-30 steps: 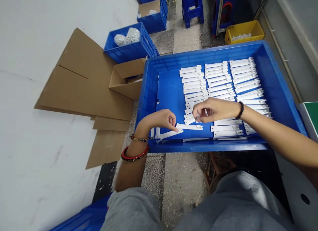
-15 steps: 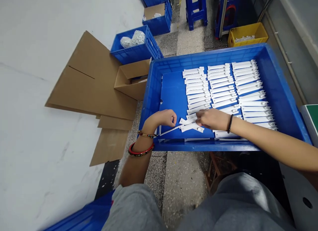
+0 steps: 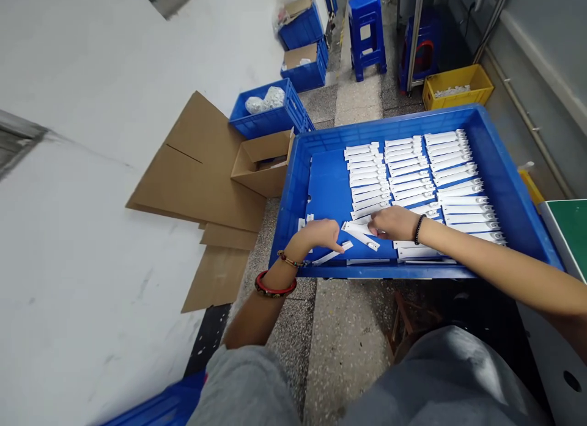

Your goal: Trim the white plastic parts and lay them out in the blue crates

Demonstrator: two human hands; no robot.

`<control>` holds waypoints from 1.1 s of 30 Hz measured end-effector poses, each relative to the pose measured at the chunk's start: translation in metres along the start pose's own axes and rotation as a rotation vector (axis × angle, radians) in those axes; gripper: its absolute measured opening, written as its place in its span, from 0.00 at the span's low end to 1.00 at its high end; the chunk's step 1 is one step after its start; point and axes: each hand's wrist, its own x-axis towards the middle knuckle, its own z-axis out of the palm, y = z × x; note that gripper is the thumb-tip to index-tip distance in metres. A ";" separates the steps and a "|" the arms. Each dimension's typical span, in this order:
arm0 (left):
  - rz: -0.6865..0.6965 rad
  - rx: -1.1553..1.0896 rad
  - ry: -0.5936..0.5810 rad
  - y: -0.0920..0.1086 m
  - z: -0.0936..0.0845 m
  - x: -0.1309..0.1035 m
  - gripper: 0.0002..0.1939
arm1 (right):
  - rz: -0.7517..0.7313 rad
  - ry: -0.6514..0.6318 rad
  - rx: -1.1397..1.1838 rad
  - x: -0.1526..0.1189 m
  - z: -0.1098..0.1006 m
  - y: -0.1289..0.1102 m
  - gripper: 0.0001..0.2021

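Note:
A large blue tray (image 3: 293,187) holds three columns of slim white parts (image 3: 408,169) on a blue sheet. My right hand (image 3: 391,223), with a dark beaded bracelet, is closed on the end of a white part (image 3: 358,227) low in the left column. Another white part (image 3: 367,239) lies slanted just beneath it. My left hand (image 3: 323,235), wearing a beaded bracelet and a red bangle, has its fingers curled beside a loose white part (image 3: 328,257). What its fingertips hold, if anything, is hidden.
Left of the tray are an open cardboard box (image 3: 261,169), flat cardboard sheets (image 3: 197,169) and a blue crate (image 3: 270,111) with bagged items. Beyond it stand a blue stool (image 3: 367,35) and a yellow bin (image 3: 458,90). A green-topped surface (image 3: 566,230) is at right.
The view has shifted, so the tray's far edge sits lower. My left hand is now apart from the slanted part below it, and the parts near my right hand lie at different angles.

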 end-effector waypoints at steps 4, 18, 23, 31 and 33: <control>0.050 0.035 0.086 0.002 0.007 -0.011 0.03 | -0.016 -0.029 -0.022 -0.003 0.009 -0.007 0.10; 0.337 -0.351 0.132 -0.003 0.013 -0.017 0.09 | 0.038 0.067 -0.053 -0.014 0.021 -0.008 0.10; 0.228 -0.284 0.226 -0.006 0.009 -0.026 0.08 | -0.045 0.101 -0.045 -0.017 0.033 -0.016 0.15; 0.173 -0.224 0.365 -0.019 0.003 -0.027 0.03 | -0.074 0.103 -0.033 -0.026 0.036 -0.012 0.08; 0.185 -0.203 0.395 -0.020 0.003 -0.024 0.04 | -0.071 0.102 -0.041 -0.027 0.036 -0.012 0.08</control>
